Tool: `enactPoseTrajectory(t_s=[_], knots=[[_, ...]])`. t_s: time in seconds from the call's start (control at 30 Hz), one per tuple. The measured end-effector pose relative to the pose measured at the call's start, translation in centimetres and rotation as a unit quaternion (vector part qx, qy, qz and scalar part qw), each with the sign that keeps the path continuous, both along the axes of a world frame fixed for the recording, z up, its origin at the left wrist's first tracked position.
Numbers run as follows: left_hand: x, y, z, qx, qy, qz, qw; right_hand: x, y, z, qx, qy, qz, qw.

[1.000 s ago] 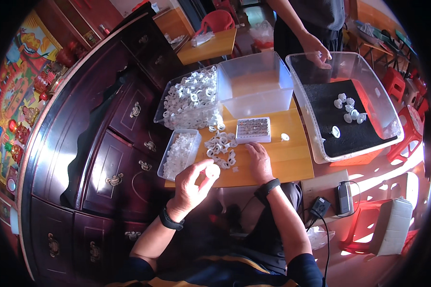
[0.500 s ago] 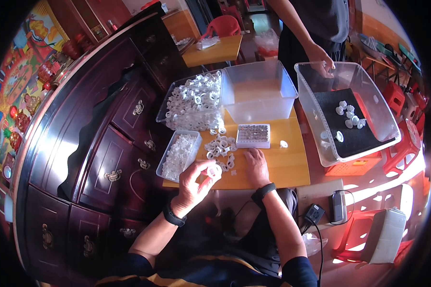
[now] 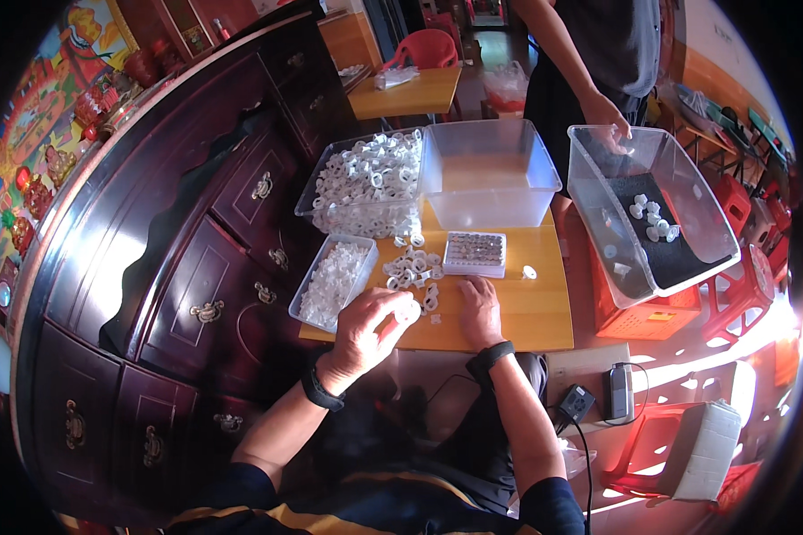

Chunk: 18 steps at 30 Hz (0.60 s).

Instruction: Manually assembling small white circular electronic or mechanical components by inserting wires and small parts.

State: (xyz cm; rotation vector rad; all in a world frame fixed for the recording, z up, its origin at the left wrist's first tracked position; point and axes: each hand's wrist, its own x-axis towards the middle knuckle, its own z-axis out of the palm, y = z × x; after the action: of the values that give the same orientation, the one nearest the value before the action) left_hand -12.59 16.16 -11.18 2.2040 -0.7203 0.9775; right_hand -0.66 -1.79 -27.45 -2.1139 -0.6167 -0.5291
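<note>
My left hand (image 3: pixel 366 334) is raised over the table's front edge, pinching a small white round plastic part (image 3: pixel 408 312) between thumb and fingers. My right hand (image 3: pixel 480 314) rests palm down on the yellow table (image 3: pixel 535 316), its fingers lying just in front of a white tray (image 3: pixel 476 268) that holds rows of small metallic pieces. Whether anything lies beneath those fingers is hidden. Between my hands and the tray is a loose pile of white ring-shaped parts (image 3: pixel 412 267). One white round part (image 3: pixel 529 272) lies alone to the tray's right.
A large clear bin of white rings (image 3: pixel 370 174), an open clear bin (image 3: pixel 491 201) and a small tub of translucent pieces (image 3: pixel 335 281) stand on the table. At right, another person's hand (image 3: pixel 608 125) reaches over a clear bin (image 3: pixel 582 201) holding several white parts. Dark drawers (image 3: pixel 205 308) flank the left.
The view has shifted slightly. My left hand keeps its pinch, and the white part now shows more of its round face. The other person's hand has moved at the bin's rim.
</note>
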Motion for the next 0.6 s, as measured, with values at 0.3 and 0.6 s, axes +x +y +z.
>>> enactPoseTrajectory(t_s=[0.3, 0.6], knots=[[-0.6, 0.8, -0.5, -0.009, 0.024, 0.022, 0.999, -0.4, 0.0, 0.6, 0.023, -0.011, -0.005, 1.0], [-0.9, 0.9, -1.2, -0.072, 0.074, 0.022, 0.994, -0.4, 0.1, 0.6, 0.045, -0.028, -0.01, 0.999]])
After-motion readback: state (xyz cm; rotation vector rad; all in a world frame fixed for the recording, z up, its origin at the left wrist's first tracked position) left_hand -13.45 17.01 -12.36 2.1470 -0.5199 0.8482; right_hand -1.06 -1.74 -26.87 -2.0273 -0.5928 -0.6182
